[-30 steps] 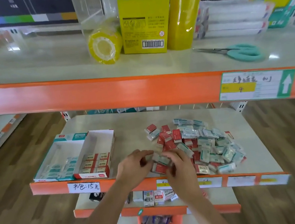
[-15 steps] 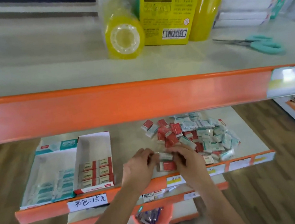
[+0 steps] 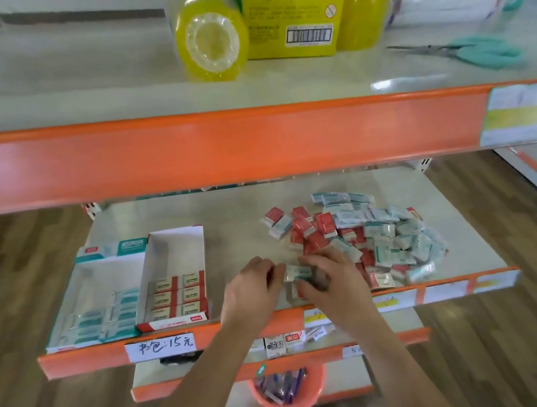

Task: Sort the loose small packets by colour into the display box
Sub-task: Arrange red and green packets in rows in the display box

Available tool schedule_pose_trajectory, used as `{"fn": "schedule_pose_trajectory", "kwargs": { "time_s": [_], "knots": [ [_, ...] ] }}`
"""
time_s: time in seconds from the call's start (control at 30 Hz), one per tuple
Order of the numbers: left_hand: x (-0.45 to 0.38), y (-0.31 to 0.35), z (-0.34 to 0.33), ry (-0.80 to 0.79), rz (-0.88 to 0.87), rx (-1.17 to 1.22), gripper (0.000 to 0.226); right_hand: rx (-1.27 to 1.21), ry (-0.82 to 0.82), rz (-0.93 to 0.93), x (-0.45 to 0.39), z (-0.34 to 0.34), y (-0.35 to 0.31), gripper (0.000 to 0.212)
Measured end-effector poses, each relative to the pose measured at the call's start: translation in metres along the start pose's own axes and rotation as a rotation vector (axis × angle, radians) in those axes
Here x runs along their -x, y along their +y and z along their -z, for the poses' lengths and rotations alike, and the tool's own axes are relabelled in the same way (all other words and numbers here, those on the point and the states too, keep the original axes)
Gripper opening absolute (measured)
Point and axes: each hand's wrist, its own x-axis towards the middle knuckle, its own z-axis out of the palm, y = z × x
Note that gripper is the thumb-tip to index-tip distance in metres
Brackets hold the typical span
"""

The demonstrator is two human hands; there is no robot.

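We are seeing the display box (image 3: 176,247) sitting left on the middle shelf (image 3: 227,216), the loose packets (image 3: 368,237) lying right, both hands (image 3: 255,288) working between them, scissors (image 3: 480,49) lying on the shelf above

Right hand (image 3: 331,280) hides packets (image 3: 296,272) beneath its fingers (image 3: 310,289).

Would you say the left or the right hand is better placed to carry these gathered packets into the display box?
Probably the left hand: it sits nearer the display box, while the right hand is beside the loose pile.

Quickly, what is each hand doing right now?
Left hand: fingers pinch the left end of a small packet.
Right hand: fingers curl round the same packet.
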Motion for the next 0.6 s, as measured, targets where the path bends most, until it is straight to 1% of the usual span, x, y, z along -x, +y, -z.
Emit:
{"fn": "schedule_pose_trajectory", "kwargs": {
  "time_s": [0.27,0.4,0.43,0.5,0.53,0.6],
  "knots": [
    [0.001,0.006,0.005,0.006,0.052,0.030,0.033,0.039,0.025,0.083,0.005,-0.002,0.004,0.033],
    [0.005,0.007,0.004,0.054,0.050,0.045,0.035,0.006,0.034,0.085,0.006,-0.001,0.004,0.029],
    [0.005,0.008,0.004,0.057,0.034,0.044,0.032,0.014,0.038,0.085,0.007,0.000,0.003,0.028],
    [0.007,0.007,0.006,0.058,-0.004,0.056,0.017,0.033,0.033,0.088,0.008,0.000,0.002,0.027],
    [0.009,0.007,0.008,0.051,-0.021,0.061,0.017,0.044,0.029,0.089,0.009,0.000,0.001,0.028],
    [0.011,0.004,0.009,0.018,-0.089,0.047,0.030,0.058,0.030,0.076,0.010,0.001,-0.001,0.028]
  ]
}}
